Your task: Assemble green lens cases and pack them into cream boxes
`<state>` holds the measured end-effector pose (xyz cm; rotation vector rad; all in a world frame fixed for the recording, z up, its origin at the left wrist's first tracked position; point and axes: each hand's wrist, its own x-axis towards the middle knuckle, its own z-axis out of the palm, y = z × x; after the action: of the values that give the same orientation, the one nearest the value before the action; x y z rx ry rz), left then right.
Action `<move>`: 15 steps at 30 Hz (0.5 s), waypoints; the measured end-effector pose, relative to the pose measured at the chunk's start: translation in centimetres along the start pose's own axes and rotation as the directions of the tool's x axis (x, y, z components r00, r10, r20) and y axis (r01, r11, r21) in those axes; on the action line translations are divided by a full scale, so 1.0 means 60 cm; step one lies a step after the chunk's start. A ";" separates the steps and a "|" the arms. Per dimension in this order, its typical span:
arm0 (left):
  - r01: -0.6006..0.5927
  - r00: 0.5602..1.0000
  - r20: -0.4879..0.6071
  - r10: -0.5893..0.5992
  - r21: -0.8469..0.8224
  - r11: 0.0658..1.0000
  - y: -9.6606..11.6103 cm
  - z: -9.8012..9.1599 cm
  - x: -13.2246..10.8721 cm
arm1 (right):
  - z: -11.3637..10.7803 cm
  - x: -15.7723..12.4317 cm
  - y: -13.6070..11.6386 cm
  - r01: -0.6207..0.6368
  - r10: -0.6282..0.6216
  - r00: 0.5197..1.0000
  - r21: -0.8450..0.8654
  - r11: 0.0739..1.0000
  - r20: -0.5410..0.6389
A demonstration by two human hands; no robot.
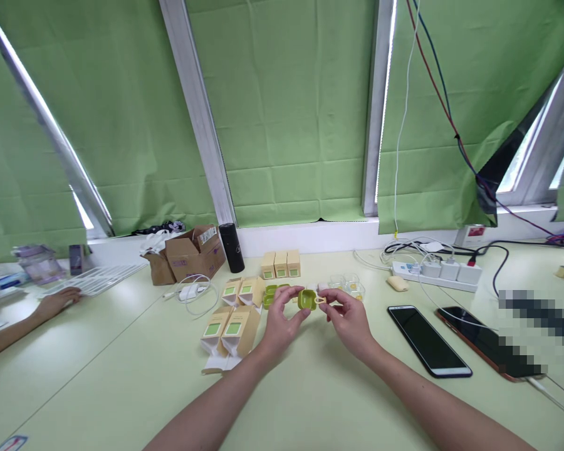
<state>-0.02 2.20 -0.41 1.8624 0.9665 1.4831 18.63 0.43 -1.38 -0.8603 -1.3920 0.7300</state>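
My left hand (282, 318) pinches a small square green case (307, 299) between thumb and fingers, above the middle of the table. My right hand (350, 321) is closed on a small pale-yellow loop (320, 300) at the case's right side; whether the loop is fastened to the case I cannot tell. Behind my left fingers sit more green cases (269, 294), partly hidden. Left of that hand stand several tan cartons (241, 331) with green windows, some with flaps up. Beyond my right hand lie several clear round containers (352, 285) with yellow bits inside.
Three closed tan boxes (281, 264) stand farther back, near a black bottle (232, 248) and an open cardboard box (195, 255). To the right are a phone (429, 341), another phone (489, 344) and a power strip (435, 275). Another person's hand (59, 302) rests at far left.
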 end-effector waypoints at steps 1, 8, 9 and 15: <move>-0.009 1.000 0.003 0.009 0.010 1.000 0.001 0.000 -0.001 | -0.001 -0.001 -0.002 0.051 -0.051 0.999 -0.063 0.997 0.006; -0.060 0.998 0.030 0.058 0.048 0.997 0.007 0.004 -0.006 | -0.007 -0.004 -0.002 0.404 -0.406 0.910 -0.414 0.816 0.088; -0.061 0.998 0.037 0.059 0.050 0.997 0.009 0.004 -0.007 | -0.008 -0.004 0.000 0.430 -0.436 0.894 -0.457 0.779 0.098; -0.070 0.995 0.075 0.064 0.077 0.995 0.017 0.004 -0.008 | -0.012 -0.007 0.003 0.523 -0.527 0.828 -0.606 0.600 0.193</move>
<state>0.35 1.18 0.08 2.0092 0.9497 1.4244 19.31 0.12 -1.76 -0.8821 -1.8115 -0.2504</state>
